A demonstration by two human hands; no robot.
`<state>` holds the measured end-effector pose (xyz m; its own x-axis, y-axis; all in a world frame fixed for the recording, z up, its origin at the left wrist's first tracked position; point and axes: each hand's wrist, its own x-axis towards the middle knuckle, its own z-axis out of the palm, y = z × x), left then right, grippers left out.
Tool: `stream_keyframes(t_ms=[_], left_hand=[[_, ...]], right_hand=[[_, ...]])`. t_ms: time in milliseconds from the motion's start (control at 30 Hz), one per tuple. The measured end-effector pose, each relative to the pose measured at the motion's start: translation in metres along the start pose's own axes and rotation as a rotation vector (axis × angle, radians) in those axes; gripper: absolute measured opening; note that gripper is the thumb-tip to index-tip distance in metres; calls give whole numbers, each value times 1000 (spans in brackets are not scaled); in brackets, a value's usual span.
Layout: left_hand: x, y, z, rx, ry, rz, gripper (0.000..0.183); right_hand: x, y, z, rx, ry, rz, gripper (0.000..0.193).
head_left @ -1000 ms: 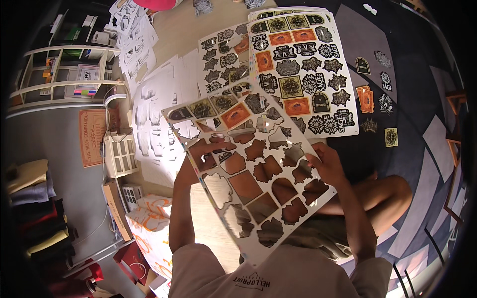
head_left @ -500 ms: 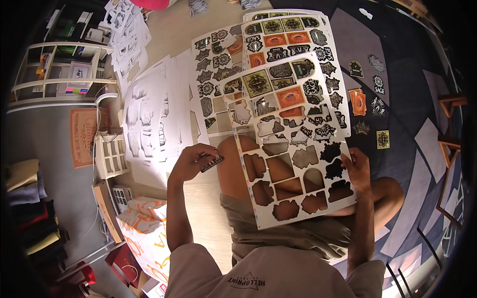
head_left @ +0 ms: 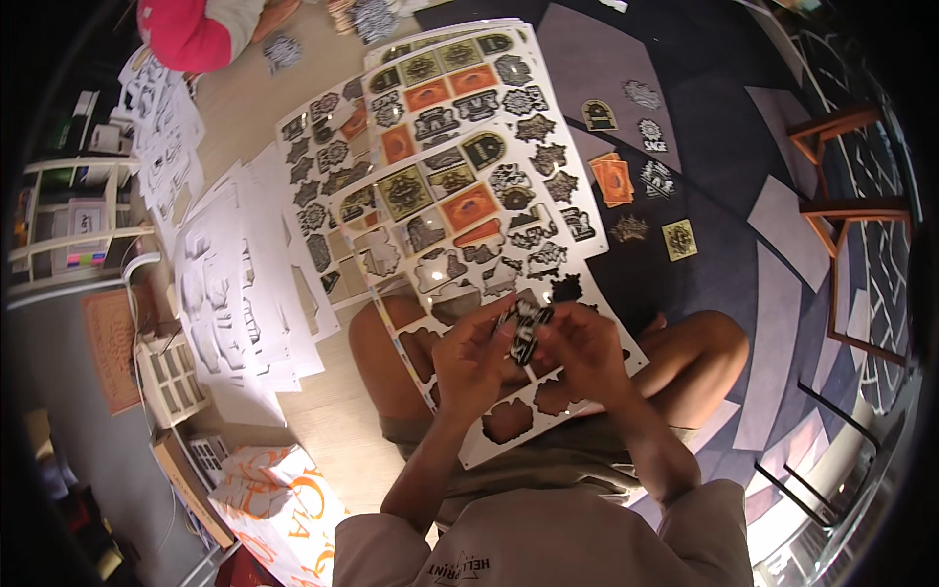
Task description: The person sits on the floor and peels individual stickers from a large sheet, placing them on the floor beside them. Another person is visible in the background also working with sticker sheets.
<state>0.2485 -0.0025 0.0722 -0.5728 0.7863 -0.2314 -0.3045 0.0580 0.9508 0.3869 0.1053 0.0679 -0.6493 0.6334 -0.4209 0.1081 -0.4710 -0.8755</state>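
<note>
My two hands have come together above my lap. The left hand (head_left: pixel 472 360) pinches a small bunch of black-and-white die-cut stickers (head_left: pixel 528 333) by its left side. The right hand (head_left: pixel 587 354) has its fingers closed on the right side of the same bunch; fingertips partly cover it. Below them a white sticker sheet (head_left: pixel 472 440) lies across my legs, with several shaped holes in its lower part. Orange, green-gold and black stickers remain in its upper part. My hands hide part of the sheet.
Beyond my knees lies a stack of printed sticker sheets (head_left: pixel 592 247). White cut sheets (head_left: pixel 264 338) spread at the left. Sorted orange stickers (head_left: pixel 613 181) and a gold square sticker (head_left: pixel 679 240) lie on the dark carpet at right. Another person's pink garment (head_left: pixel 176 34) shows at upper left.
My left hand has moved right with its sticker to meet the right hand. The right hand has let go of the sheet's edge and now grips the stickers. The sheet has settled onto my lap.
</note>
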Motion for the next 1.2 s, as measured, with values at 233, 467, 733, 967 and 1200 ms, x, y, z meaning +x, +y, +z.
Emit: stream_keyframes(t_ms=[233,467,733,967,1200], left_hand=[[66,-3,-143,669,647,279,32],[124,-50,-238,476,237,-254,47],[134,-66,-239,350,113,-144,32],[126,-68,-234,603,299,15,14],[110,-58,-246,430,302,83,9]], right_hand=[[47,-22,-97,118,241,-107,6],[133,-2,-196,258,642,166,13],[174,9,-203,-177,965,100,22],[160,40,-40,-789,160,-416,28],[175,77,43,-1304,-111,-804,56]])
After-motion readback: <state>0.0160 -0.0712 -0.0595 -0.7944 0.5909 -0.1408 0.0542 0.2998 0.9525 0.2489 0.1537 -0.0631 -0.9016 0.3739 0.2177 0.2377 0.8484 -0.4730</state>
